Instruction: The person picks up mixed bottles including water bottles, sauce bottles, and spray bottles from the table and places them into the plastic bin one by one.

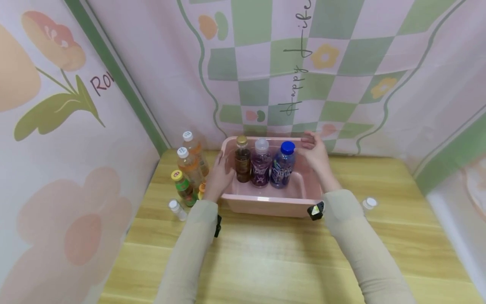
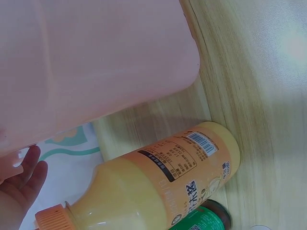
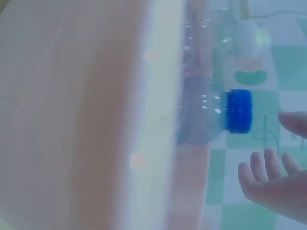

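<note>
A pink plastic bin (image 1: pixel 265 207) holds a row of three upright bottles: a brown bottle with a gold cap (image 1: pixel 243 164), a purple drink bottle (image 1: pixel 260 169) and a blue-capped bottle (image 1: pixel 282 169). My left hand (image 1: pixel 219 179) grips the bin's left rim, thumb inside and fingers outside. Just below that hand, the left wrist view has a yellow bottle with an orange cap (image 2: pixel 139 187) standing beside the bin. Over the bin's right end, my right hand (image 1: pixel 314 154) is spread beside the blue cap. The right wrist view finds a gap between its fingers (image 3: pixel 271 165) and that cap.
Left of the bin stand two orange drink bottles with white caps (image 1: pixel 190 169), a green-labelled bottle with a yellow cap (image 1: pixel 184 188) and a small white-capped bottle (image 1: pixel 177 210). Another white-capped bottle (image 1: pixel 369 203) is beyond the right forearm. A patterned curtain (image 1: pixel 258 63) hangs behind the wooden table (image 1: pixel 265 261).
</note>
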Motion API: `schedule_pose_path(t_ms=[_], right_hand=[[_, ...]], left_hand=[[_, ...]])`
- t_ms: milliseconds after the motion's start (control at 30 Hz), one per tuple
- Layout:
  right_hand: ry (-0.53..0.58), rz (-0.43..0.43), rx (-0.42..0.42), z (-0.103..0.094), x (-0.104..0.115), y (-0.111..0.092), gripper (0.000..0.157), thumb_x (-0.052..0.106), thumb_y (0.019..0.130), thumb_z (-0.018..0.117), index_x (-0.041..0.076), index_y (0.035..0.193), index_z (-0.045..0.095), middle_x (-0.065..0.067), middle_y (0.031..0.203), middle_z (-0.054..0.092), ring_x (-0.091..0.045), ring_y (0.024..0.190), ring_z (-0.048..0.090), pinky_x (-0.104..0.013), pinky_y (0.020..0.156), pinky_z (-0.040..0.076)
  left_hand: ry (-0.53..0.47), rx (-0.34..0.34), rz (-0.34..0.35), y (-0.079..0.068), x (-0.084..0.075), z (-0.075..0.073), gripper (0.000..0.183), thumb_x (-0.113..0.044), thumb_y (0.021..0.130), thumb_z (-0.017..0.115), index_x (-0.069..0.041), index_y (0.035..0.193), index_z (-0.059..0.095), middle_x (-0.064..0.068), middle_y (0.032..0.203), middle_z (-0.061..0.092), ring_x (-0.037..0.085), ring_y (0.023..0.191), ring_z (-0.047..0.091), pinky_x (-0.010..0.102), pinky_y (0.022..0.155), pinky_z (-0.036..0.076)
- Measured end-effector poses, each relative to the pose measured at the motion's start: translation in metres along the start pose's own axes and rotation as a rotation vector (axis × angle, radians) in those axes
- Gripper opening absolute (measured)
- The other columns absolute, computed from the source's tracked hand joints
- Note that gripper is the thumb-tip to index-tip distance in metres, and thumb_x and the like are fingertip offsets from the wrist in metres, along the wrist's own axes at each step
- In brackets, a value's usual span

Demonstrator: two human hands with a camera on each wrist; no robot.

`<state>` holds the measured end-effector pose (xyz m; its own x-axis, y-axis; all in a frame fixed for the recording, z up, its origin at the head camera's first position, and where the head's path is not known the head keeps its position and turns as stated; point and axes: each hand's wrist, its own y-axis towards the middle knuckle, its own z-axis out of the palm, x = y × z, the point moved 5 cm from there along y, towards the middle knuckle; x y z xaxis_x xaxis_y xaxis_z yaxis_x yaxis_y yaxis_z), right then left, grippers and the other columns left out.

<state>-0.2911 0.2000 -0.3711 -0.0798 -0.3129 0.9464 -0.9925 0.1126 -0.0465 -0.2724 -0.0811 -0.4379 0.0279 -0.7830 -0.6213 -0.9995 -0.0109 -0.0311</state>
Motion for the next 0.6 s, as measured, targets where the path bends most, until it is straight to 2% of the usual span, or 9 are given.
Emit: schedule_pose_path(t_ms=[100,200,300,367,467,600], right_hand=[[0.059,-0.001,-0.023,-0.007,0.002,-0.003,0.068,-0.004,0.086,0.059,0.001,0.147,0.029,-0.018,0.132,0.049,-0.024,0.121,0.051,-0.014,0.092,0.048],[0.138,-0.018,-0.042,-0.016,0.003,-0.006,0.065,-0.006,0.085,0.059,0.0,0.145,0.033,0.001,0.113,0.055,-0.008,0.103,0.054,-0.003,0.078,0.047],[0.253,-0.036,-0.058,-0.026,0.003,-0.009,0.054,-0.011,0.084,0.058,0.008,0.133,0.046,0.016,0.095,0.054,0.002,0.09,0.053,-0.003,0.074,0.048],[0.335,-0.042,-0.073,-0.034,0.002,-0.011,0.049,-0.014,0.083,0.058,0.017,0.12,0.051,0.018,0.09,0.056,0.002,0.088,0.055,-0.004,0.073,0.049],[0.414,-0.042,-0.106,-0.046,-0.003,-0.015,0.05,-0.017,0.081,0.056,0.027,0.105,0.052,0.016,0.09,0.059,0.002,0.085,0.057,-0.005,0.072,0.051],[0.516,-0.029,-0.154,-0.062,-0.014,-0.021,0.052,-0.02,0.08,0.056,0.027,0.103,0.054,0.012,0.091,0.061,0.001,0.083,0.059,-0.005,0.072,0.052]], left_hand=[[0.004,0.001,-0.003,0.0,0.001,-0.001,0.06,-0.023,0.092,0.054,-0.014,0.148,0.034,0.004,0.161,0.018,0.035,0.131,0.048,0.049,0.104,0.045],[0.009,0.0,-0.004,-0.001,0.002,-0.001,0.06,-0.023,0.092,0.054,-0.014,0.148,0.034,0.004,0.161,0.018,0.035,0.131,0.048,0.048,0.104,0.045],[0.008,-0.001,-0.005,-0.001,0.002,-0.001,0.06,-0.022,0.092,0.055,-0.014,0.148,0.034,0.004,0.161,0.018,0.035,0.132,0.047,0.049,0.106,0.044],[0.005,-0.002,-0.005,0.0,0.001,-0.001,0.06,-0.022,0.092,0.055,-0.014,0.148,0.034,0.005,0.161,0.019,0.035,0.133,0.046,0.049,0.106,0.044],[0.006,-0.001,-0.005,0.0,0.001,-0.001,0.061,-0.022,0.092,0.055,-0.014,0.148,0.034,0.005,0.161,0.019,0.035,0.134,0.045,0.049,0.107,0.043],[0.01,0.008,-0.014,0.001,0.001,0.0,0.061,-0.023,0.093,0.054,-0.016,0.149,0.032,0.003,0.162,0.017,0.033,0.135,0.044,0.048,0.108,0.042]])
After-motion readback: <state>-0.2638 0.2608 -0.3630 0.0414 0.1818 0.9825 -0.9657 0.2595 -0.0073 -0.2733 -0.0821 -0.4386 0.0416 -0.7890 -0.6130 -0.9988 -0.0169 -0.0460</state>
